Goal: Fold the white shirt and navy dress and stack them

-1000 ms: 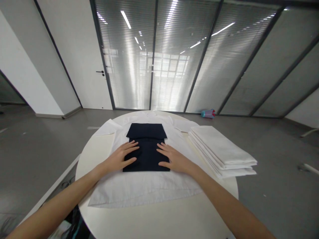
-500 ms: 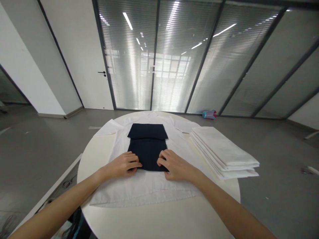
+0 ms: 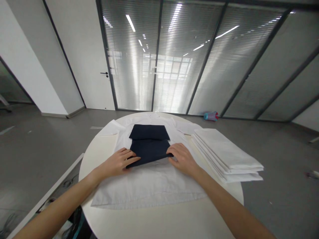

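A white short-sleeved shirt (image 3: 149,186) lies spread out on the round table, its sleeves out to both sides at the far end. On its middle rests a folded navy cloth (image 3: 149,149), with a separate-looking flap across its far part. My left hand (image 3: 121,161) pinches the near left corner of the navy cloth, thumb and fingers closed on it. At the near right corner, my right hand (image 3: 181,157) grips the edge, which is lifted slightly. The fold's underside is hidden.
A stack of folded white cloths (image 3: 224,151) stands at the table's right side, overhanging the edge. The round white table (image 3: 159,220) ends just before me. Past it, a blue and red bundle (image 3: 210,116) lies on the floor by the glass wall.
Both hands have taken hold of the navy cloth's near corners. My right hand has moved right and away from me, raising that corner, so the near edge now slants.
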Action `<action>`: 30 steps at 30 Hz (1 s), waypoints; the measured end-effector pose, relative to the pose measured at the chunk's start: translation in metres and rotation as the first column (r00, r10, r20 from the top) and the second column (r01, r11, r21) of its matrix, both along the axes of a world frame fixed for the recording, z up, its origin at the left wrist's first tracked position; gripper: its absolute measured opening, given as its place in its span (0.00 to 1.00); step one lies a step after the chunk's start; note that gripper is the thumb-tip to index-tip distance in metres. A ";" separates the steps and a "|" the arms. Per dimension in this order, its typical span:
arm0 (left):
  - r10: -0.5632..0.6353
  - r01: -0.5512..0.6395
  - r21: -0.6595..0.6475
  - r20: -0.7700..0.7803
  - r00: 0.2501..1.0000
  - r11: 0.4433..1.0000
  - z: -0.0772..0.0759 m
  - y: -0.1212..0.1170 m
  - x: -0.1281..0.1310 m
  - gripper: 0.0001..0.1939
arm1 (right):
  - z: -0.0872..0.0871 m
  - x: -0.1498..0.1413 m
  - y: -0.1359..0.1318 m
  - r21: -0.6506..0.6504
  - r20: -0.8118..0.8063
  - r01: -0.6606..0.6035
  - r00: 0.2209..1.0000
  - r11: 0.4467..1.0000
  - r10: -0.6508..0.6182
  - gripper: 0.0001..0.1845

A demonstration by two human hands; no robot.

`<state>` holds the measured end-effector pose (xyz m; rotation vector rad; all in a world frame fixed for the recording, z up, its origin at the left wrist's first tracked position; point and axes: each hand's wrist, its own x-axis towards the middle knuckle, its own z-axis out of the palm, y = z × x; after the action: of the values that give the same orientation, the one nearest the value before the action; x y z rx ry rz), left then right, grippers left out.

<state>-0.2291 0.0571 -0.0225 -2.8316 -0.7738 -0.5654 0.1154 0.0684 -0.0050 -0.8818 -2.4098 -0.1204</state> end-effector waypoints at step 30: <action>0.181 -0.084 -0.254 0.385 0.905 0.963 -0.021 0.032 -0.014 0.17 | -0.043 0.015 0.039 -0.095 -0.154 -0.168 0.976 0.981 0.152 0.23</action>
<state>-0.2434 0.0890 -0.0431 -2.8669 -1.1654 -1.1334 0.1302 0.1077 -0.0476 -0.7127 -2.3556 0.1328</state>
